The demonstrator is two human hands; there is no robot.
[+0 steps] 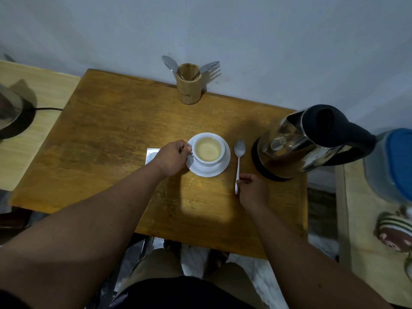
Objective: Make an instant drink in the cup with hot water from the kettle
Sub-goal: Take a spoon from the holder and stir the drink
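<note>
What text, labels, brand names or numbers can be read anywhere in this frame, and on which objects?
None is readable.
Kettle: no brand or marking shows on its shiny body.
Cup and saucer: plain white.
Paper beside the left hand: no print can be made out.
Blue-lidded container: blurred, no label legible.

No text, label, brand, number or sign can be read anywhere. The kettle (296,143), the cup (207,150) and the white packet (150,155) by the saucer show no legible print, and the blue-lidded container (394,161) beyond the table's right edge is too blurred to read.
</note>
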